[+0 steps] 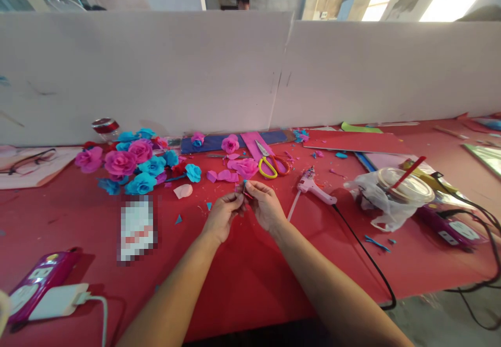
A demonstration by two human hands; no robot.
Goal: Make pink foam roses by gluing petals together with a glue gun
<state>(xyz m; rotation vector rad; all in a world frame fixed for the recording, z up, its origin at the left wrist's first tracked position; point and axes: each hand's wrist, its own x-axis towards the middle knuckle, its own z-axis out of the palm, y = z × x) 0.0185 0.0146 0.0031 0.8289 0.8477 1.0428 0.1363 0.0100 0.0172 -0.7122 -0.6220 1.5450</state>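
My left hand and my right hand meet above the red table, fingertips pinched close together. Between them is a small thin piece with a bit of blue at its top; fingers hide most of it, and its kind is unclear. Loose pink petals lie just beyond my fingers. Scissors with yellow and red handles rest near the petals. To the right lies a pink glue gun with a glue stick out of its back. A bunch of pink and blue paper flowers is at left.
A low white partition runs along the back. At right, a lidded cup with a red straw sits in a plastic bag beside a purple power strip. Another power strip with a white charger is at front left. Glasses lie on paper.
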